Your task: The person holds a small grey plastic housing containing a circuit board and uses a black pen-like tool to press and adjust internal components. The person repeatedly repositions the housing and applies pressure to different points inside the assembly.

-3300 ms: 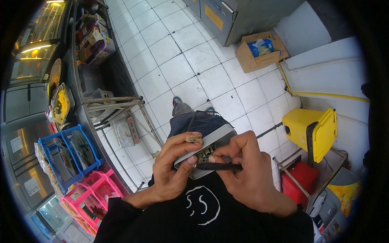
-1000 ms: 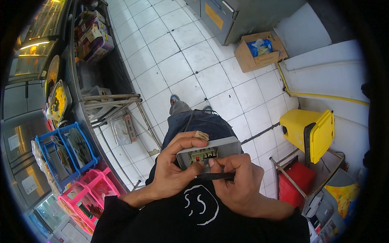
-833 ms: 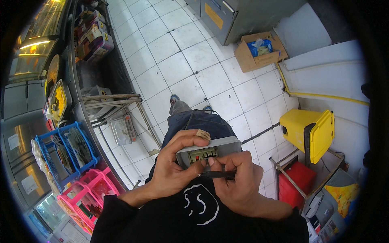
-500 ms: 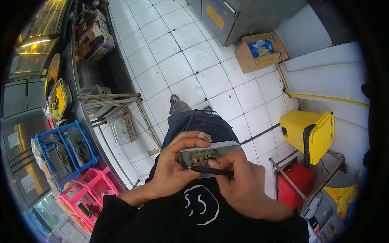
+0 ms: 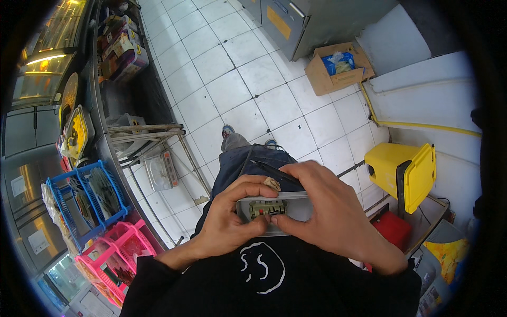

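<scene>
Close to my chest, my left hand [image 5: 232, 214] grips a small, shallow grey rectangular box [image 5: 299, 204] by its left side. Inside the box sits an olive-green block [image 5: 259, 204] with a small red spot, its kind unclear. The left thumb reaches in to the block's lower edge. My right hand [image 5: 330, 208] is closed around the box's right side, thumb tip meeting the left thumb at the block. A thin black pen-like tool [image 5: 274, 171] is tucked in the right fingers, pointing up and left. A crumpled beige piece [image 5: 272, 184] lies by the left fingertips at the far rim.
Along the left runs a metal counter holding a blue rack [image 5: 87, 203], a pink rack [image 5: 113, 253] and a yellow-filled tray [image 5: 78, 132]. To the right stand a yellow bin [image 5: 400, 171] and a red container [image 5: 392, 231]. Further off, a cardboard box [image 5: 338, 68] rests on white tiles.
The black tool has swung from across the box's near side to beyond its far rim. My right hand has shifted up and right, its thumb now in the box beside the left thumb.
</scene>
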A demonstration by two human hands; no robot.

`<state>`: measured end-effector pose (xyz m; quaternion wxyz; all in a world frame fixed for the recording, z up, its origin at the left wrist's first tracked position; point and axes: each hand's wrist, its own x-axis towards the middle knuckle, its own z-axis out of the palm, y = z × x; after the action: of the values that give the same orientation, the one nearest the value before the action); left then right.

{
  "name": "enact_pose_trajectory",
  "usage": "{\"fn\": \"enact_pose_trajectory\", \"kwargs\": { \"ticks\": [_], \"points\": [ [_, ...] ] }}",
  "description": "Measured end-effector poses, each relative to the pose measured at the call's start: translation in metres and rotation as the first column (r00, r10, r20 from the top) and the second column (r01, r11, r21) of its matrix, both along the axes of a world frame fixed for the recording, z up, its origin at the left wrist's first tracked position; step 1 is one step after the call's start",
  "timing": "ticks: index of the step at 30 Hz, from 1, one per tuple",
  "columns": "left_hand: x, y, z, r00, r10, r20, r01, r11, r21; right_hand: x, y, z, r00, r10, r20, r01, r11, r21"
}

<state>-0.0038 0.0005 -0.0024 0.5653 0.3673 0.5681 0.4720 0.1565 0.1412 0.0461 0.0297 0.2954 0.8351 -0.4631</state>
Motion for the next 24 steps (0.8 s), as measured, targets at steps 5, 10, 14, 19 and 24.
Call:
{"fn": "enact_pose_trajectory", "kwargs": {
  "ticks": [5, 10, 14, 19, 24],
  "points": [
    [-0.004, -0.001, -0.004, 0.998, -0.064, 0.025, 0.065, 0.998, -0.023, 0.003, -0.001, -0.014, 0.99, 0.045, 0.135, -0.012, 0.972, -0.236],
    [-0.004, -0.002, -0.004, 0.986, -0.058, 0.154, 0.069, 0.995, -0.067, 0.006, -0.007, -0.023, 0.994, -0.028, 0.103, 0.066, 0.92, -0.387],
    [-0.005, 0.0, -0.005, 0.982, -0.078, 0.172, 0.092, 0.993, -0.074, 0.007, -0.005, -0.024, 0.989, -0.035, 0.147, 0.1, 0.882, -0.46],
    [-0.005, 0.002, -0.005, 0.977, -0.101, 0.189, 0.117, 0.99, -0.074, 0.007, -0.005, -0.024, 0.99, -0.04, 0.134, 0.098, 0.884, -0.457],
    [-0.004, 0.002, -0.003, 0.982, -0.099, 0.159, 0.116, 0.988, -0.103, 0.008, -0.004, -0.022, 0.984, -0.022, 0.177, 0.1, 0.888, -0.448]
  ]
}}
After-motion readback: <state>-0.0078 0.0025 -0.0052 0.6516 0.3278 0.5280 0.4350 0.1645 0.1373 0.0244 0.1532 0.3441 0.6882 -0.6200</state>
